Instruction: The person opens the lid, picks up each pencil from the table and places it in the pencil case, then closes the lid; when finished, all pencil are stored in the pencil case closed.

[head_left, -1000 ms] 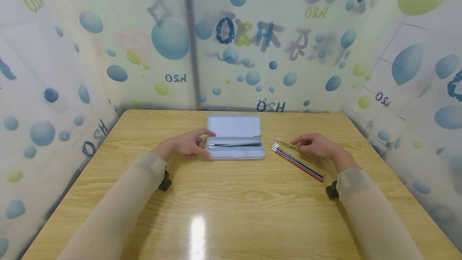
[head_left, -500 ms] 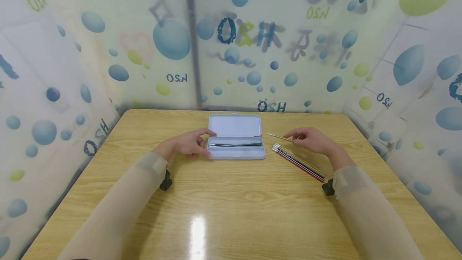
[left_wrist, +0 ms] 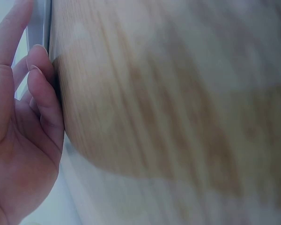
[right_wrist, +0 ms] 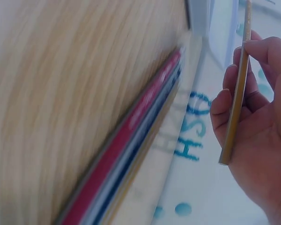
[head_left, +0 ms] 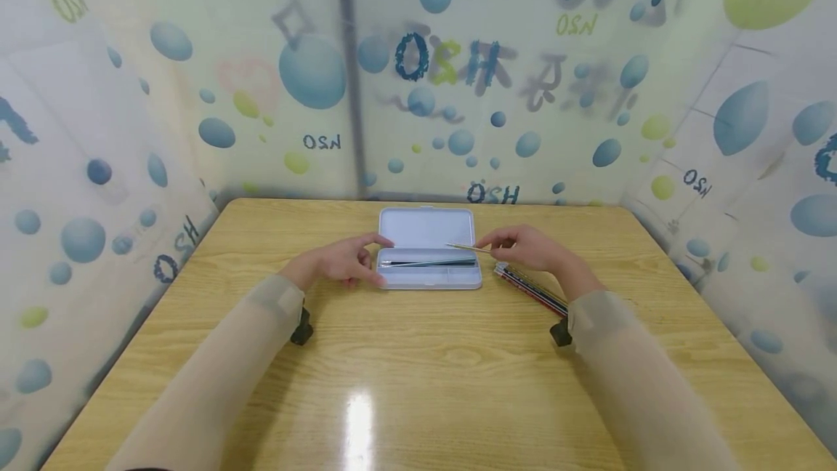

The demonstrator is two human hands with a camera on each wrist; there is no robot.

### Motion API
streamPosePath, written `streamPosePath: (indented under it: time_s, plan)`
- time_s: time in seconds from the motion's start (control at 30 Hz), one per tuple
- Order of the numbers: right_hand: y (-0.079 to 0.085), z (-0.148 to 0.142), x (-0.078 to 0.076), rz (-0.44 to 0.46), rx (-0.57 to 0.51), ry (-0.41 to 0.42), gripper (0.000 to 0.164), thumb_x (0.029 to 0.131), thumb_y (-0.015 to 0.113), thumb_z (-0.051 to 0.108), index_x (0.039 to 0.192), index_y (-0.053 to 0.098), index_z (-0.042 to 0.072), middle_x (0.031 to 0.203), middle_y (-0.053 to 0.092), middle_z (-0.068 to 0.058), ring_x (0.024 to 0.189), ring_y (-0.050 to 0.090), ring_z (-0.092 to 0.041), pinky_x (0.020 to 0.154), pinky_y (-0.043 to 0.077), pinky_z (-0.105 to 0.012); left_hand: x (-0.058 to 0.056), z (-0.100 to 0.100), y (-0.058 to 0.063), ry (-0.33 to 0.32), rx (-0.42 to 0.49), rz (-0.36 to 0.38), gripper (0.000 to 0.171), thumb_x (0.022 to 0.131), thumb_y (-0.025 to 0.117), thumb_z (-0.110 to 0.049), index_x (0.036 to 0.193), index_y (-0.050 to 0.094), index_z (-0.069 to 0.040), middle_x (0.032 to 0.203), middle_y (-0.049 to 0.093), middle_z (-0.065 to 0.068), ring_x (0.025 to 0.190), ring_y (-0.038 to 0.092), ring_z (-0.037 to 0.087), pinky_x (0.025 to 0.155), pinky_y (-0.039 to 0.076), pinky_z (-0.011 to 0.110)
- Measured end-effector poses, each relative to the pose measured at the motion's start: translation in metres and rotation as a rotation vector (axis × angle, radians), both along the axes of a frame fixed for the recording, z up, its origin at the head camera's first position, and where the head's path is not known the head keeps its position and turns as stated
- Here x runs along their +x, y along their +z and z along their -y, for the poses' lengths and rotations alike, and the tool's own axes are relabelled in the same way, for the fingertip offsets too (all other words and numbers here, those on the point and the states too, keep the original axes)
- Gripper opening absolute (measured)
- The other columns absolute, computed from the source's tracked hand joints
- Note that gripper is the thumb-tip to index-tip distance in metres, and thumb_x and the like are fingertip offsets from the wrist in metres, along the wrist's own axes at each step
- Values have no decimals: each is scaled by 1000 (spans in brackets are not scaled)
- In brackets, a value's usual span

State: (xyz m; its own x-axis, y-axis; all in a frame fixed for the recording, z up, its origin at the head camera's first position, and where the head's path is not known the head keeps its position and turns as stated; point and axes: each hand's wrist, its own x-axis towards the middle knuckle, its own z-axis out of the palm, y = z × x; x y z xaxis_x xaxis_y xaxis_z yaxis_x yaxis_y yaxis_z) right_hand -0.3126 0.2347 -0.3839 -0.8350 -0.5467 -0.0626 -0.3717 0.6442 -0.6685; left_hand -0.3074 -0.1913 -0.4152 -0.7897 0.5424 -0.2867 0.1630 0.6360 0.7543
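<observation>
A light-blue pencil case point(head_left: 428, 284) lies with its lid point(head_left: 426, 226) raised at the back. Several pencils point(head_left: 431, 263) rest in its long rear compartment. My left hand point(head_left: 340, 260) holds the case's left end, forefinger at the rear corner and thumb at the front one; the other fingers curl in the left wrist view. Between thumb and fingers, my right hand point(head_left: 526, 247) pinches a gold-coloured pencil point(right_wrist: 239, 93). Its tip end points left, above the case's rear right part. Below the right hand, a row of pencils point(head_left: 531, 289), red, dark and yellow, lies slanted on the table.
The wooden table point(head_left: 418, 362) reaches back to a patterned curtain point(head_left: 418, 151) printed with drops and letters. More of the same fabric hangs at both sides. A dark wrist camera point(head_left: 561, 333) hangs under the right sleeve, near the loose pencils.
My right hand has lifted the gold pencil from beside the row and carried it left, to over the case's right side. The left hand has stayed at the case.
</observation>
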Motion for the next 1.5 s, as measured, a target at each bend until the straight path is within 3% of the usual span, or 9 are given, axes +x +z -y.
streamPosePath:
  time_s: [0.23, 0.47, 0.63, 0.87, 1.1, 1.5]
  plan:
    - [1, 36, -3, -5, -16, 34, 24, 110, 67, 22, 130, 80, 22, 119, 77, -8, 94, 59, -21, 84, 52, -36, 0, 0, 0, 11, 4, 9, 87, 95, 90, -31, 166, 40, -26, 83, 55, 3, 59, 49, 16, 60, 48, 28]
    - [-1, 62, -5, -10, 15, 59, 22, 111, 67, 23, 127, 81, 27, 126, 77, 1, 100, 61, -21, 89, 52, -36, -1, 0, 0, 8, -3, 6, 87, 95, 90, -32, 166, 40, -27, 84, 56, 3, 59, 50, 15, 60, 48, 28]
    - [-5, 76, -9, -35, 18, 90, 22, 111, 67, 21, 128, 81, 22, 130, 78, 0, 106, 64, -19, 95, 53, -37, -2, 0, -1, 8, -4, 11, 87, 95, 90, -33, 166, 40, -27, 85, 57, 3, 59, 50, 15, 60, 48, 28]
    - [-13, 91, -11, -30, 15, 77, 21, 111, 67, 22, 125, 83, 22, 128, 79, 1, 110, 66, -18, 100, 53, -39, -2, 0, 0, -21, 10, 14, 86, 97, 88, -29, 166, 39, -21, 81, 56, 3, 58, 50, 16, 59, 47, 28]
    - [-18, 104, -14, -66, 16, 111, 21, 110, 68, 20, 124, 83, 19, 126, 80, 0, 110, 67, -17, 101, 55, -39, -2, 1, 1, -18, 8, 15, 85, 97, 88, -29, 166, 39, -21, 81, 56, 3, 57, 50, 15, 60, 47, 28]
    - [-21, 119, -15, -37, 42, 94, 20, 110, 68, 18, 123, 83, 19, 127, 79, 0, 115, 67, -18, 108, 55, -42, -1, 1, 2, -7, 9, 22, 84, 96, 89, -31, 165, 40, -24, 81, 55, 2, 58, 51, 16, 60, 49, 28]
